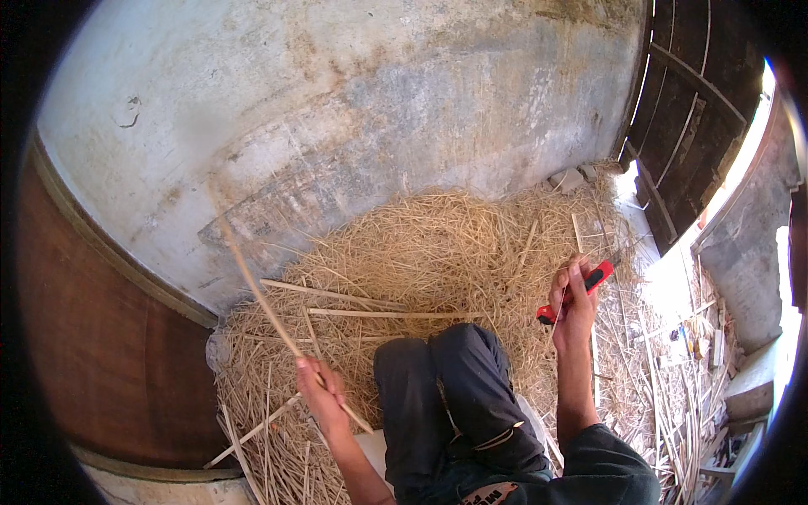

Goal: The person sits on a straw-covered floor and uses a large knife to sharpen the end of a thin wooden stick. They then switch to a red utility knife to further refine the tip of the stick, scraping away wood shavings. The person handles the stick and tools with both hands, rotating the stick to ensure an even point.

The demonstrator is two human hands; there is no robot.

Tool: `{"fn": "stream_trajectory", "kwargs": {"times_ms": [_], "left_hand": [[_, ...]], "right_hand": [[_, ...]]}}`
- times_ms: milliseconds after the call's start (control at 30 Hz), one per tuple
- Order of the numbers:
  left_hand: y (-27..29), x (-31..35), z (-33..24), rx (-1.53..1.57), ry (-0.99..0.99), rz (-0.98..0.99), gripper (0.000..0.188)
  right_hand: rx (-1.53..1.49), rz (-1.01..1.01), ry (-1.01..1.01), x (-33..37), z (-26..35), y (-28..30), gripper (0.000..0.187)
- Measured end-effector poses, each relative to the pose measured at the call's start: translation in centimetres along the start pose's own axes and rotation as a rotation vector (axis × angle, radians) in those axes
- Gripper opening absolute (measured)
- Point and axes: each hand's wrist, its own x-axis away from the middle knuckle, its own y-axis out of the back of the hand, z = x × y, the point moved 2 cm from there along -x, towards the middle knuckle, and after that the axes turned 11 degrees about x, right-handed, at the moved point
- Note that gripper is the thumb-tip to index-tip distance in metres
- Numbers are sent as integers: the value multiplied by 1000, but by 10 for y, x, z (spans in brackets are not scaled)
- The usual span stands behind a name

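My left hand (321, 396) is closed round a long, thin strip of bamboo or wood (266, 301). The strip slants up and to the left toward the wall, its far end blurred, and its short lower end sticks out near my knee. On the right, my right hand (573, 301) grips a red and black utility knife (598, 278), held up and apart from the strip. The knife's blade seems to point up and to the right, but it is hard to make out against the straw-coloured shavings.
A heap of pale shavings (438, 244) lies before my knees (442, 370), with several loose strips (396, 314) across it. A stained wall (404, 109) rises behind. A brown door (101, 337) stands left; a dark wooden door (699, 109) and bright light are at right.
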Motion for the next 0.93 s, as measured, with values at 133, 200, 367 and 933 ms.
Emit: {"fn": "stream_trajectory", "kwargs": {"times_ms": [133,200,367,933], "left_hand": [[7,-11,-16,95,-78,-127,46],[9,-10,-26,116,-52,-119,48],[-3,4,-29,69,85,17,56],[-81,72,18,-166,618,856,63]], "right_hand": [[212,-260,-55,-17,3,24,17],[331,-247,5,-33,0,50,20],[1473,-247,471,-76,-26,120,31],[361,535,-107,23,-7,-70,35]]}}
